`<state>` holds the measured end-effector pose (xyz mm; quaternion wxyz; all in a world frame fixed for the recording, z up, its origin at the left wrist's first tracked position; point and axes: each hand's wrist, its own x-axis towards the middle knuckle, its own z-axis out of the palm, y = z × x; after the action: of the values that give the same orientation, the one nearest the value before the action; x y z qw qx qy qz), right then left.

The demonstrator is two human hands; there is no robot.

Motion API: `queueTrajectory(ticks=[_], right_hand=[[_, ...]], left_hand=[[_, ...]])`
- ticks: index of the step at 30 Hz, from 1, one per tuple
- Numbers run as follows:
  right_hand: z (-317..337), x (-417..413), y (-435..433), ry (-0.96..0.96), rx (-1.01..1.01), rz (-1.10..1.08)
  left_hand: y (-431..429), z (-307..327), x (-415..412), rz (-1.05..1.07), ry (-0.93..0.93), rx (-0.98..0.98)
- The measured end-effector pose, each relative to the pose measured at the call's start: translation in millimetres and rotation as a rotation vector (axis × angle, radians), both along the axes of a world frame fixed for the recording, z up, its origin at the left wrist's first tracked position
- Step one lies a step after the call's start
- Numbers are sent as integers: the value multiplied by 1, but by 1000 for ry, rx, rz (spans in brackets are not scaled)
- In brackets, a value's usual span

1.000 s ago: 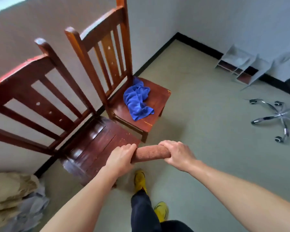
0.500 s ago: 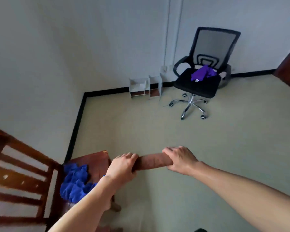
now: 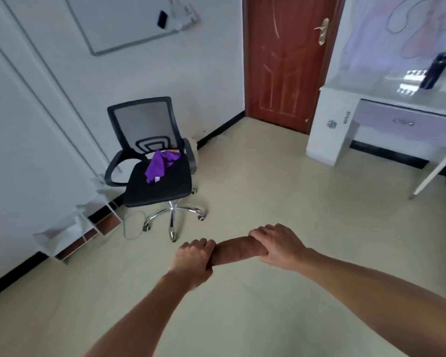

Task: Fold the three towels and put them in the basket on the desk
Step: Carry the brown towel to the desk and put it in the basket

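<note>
Midair, well above the floor [image 3: 281, 202], a rolled brown towel [image 3: 238, 251] was held level between both hands; the left hand [image 3: 192, 264] was clenched round its left end, the right hand [image 3: 278, 247] wrapped over its right end; a purple towel [image 3: 160, 164] lay crumpled on the seat of a black office chair [image 3: 152, 176] by the wall; a white desk [image 3: 371, 99] stood at upper right beside a brown door [image 3: 281, 60]; a dark bottle [image 3: 434, 70] stood upright on the desk.
</note>
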<state>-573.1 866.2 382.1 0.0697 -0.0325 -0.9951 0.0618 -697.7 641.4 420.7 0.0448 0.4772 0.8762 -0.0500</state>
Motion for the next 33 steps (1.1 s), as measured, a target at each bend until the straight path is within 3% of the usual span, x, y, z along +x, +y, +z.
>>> queueTrajectory(ticks=[11, 22, 33], right_hand=[[32, -54, 244, -6, 62, -295], [61, -181, 488, 14, 46, -503], [56, -218, 716, -1, 14, -714]], left_hand=[[277, 24, -100, -269, -56, 53], [568, 39, -270, -499, -100, 107], [837, 34, -337, -709, -121, 143]])
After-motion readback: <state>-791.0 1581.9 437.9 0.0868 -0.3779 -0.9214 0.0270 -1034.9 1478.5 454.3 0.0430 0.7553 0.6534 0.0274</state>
